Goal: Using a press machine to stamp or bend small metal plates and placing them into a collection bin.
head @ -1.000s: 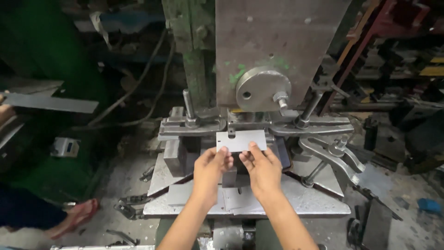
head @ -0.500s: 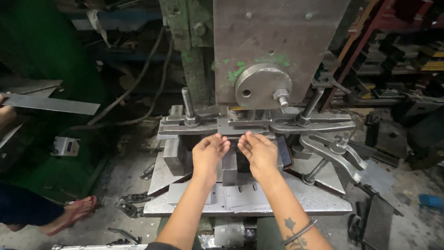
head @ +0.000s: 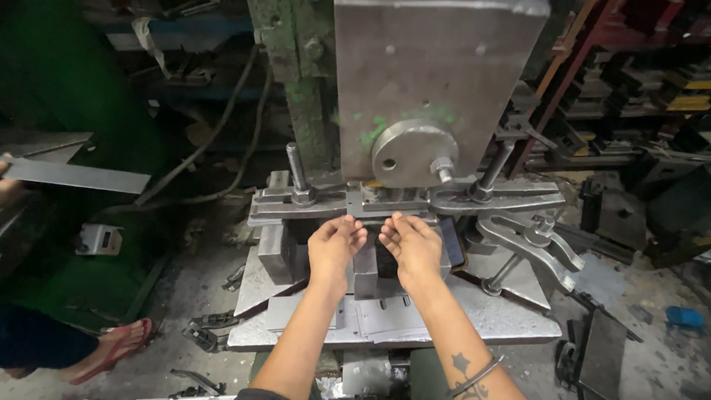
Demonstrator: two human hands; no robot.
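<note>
Both my hands are at the mouth of a steel die [head: 366,272] under the grey press ram [head: 437,81]. My left hand [head: 335,246] and my right hand [head: 412,246] sit side by side, fingers curled, fingertips tucked into the gap below the upper clamp bar [head: 385,201]. The small metal sheet seen earlier is hidden under my hands. A round steel disc [head: 411,152] hangs on the ram just above them. Several flat cut sheets [head: 370,320] lie on the press bed [head: 511,320] in front of the die.
Threaded studs and clamp arms [head: 529,235] flank the die. At the left, another person's hand [head: 6,185] holds a long metal strip [head: 78,176], and their foot wears a red sandal [head: 111,347]. Metal scraps litter the floor, and racks of parts [head: 652,81] stand at the right.
My hands have carried the small metal sheet forward into the die gap. The sheet was plainly visible a second ago and is now out of sight beneath my fingers.
</note>
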